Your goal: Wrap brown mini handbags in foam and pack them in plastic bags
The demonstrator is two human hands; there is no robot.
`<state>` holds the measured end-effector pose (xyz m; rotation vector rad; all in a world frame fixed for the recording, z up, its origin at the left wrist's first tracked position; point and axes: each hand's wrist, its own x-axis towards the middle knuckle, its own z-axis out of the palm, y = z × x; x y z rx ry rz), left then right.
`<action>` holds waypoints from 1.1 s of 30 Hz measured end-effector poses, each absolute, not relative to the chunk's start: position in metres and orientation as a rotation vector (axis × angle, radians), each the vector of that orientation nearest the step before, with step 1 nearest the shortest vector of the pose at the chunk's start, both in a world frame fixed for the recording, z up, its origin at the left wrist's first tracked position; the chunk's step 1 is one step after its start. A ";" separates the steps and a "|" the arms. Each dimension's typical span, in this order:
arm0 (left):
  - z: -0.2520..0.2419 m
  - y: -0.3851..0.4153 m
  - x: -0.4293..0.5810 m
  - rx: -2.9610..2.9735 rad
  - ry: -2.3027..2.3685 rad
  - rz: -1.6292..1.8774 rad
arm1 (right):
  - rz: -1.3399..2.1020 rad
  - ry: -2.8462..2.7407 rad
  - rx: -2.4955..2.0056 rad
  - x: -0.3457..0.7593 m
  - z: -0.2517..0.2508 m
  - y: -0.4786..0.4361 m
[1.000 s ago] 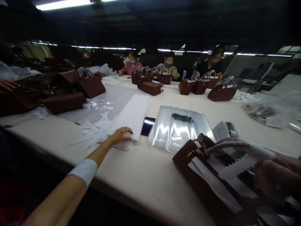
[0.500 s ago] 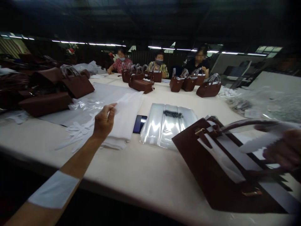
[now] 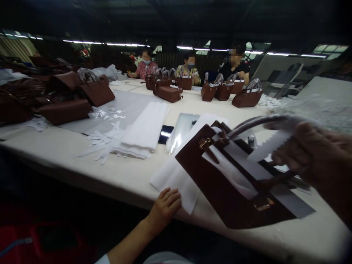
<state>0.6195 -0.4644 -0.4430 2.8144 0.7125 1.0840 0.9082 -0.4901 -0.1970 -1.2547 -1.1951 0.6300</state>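
Observation:
From its wrapped handles, a dark brown handbag (image 3: 217, 183) hangs tilted in my right hand (image 3: 305, 154), whose fingers are closed around them. Gold hardware, pale paper strips and a clear wrap show on the bag, and a white zigzag-edged strip is by my fingers. Behind and below it, a white sheet (image 3: 170, 179) lies across the table to the front edge. My left hand (image 3: 166, 205) rests on that sheet's near edge, fingers laid over it. Left of it is a stack of white sheets (image 3: 143, 132) beside white cut-out strips (image 3: 107, 141).
A phone (image 3: 165, 134) and clear plastic bags (image 3: 178, 132), partly covered, lie mid-table. Brown handbags are piled at left (image 3: 66, 112) and stand at the back (image 3: 167, 91). Crumpled plastic (image 3: 316, 106) is at right. Several people sit across the table (image 3: 132, 168).
My left hand has moved from the stack to the table's front edge. A white sheet now lies over part of the plastic bags, behind the handbag. The handbag has shifted left and up in view.

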 end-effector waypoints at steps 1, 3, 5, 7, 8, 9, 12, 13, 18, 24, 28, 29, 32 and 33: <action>-0.446 -0.466 0.618 2.797 0.719 1.105 | 0.708 -1.200 -1.235 0.897 -0.200 -0.485; -0.450 -0.467 0.615 2.768 0.725 1.143 | 0.849 -1.237 -1.201 0.880 -0.205 -0.474; -0.454 -0.467 0.614 2.742 0.730 1.173 | 0.887 -1.327 -1.197 0.868 -0.210 -0.465; -0.457 -0.467 0.613 2.716 0.738 1.198 | 0.843 -1.451 -1.226 0.857 -0.213 -0.457; -0.458 -0.467 0.614 2.701 0.745 1.210 | 0.816 -1.520 -1.248 0.851 -0.215 -0.454; -0.459 -0.467 0.614 2.685 0.752 1.224 | 0.795 -1.586 -1.277 0.845 -0.217 -0.451; -0.458 -0.467 0.616 2.641 0.771 1.247 | 0.781 -1.726 -1.357 0.828 -0.222 -0.445; -0.456 -0.467 0.617 2.628 0.772 1.244 | 0.782 -1.747 -1.373 0.823 -0.223 -0.444; -0.451 -0.467 0.616 2.568 0.771 1.217 | 0.753 -1.746 -1.346 0.801 -0.224 -0.439; -0.453 -0.466 0.612 2.512 0.734 1.158 | 0.767 -1.766 -1.399 0.785 -0.220 -0.432; -0.453 -0.467 0.609 2.483 0.721 1.115 | 0.689 -1.893 -1.446 0.791 -0.219 -0.432; -0.453 -0.467 0.608 2.468 0.714 1.104 | 0.637 -1.950 -1.458 0.793 -0.219 -0.433; -0.450 -0.468 0.604 2.401 0.702 1.104 | 0.452 -2.078 -1.486 0.800 -0.214 -0.440; -0.450 -0.468 0.603 2.383 0.701 1.112 | 0.409 -2.086 -1.482 0.803 -0.212 -0.442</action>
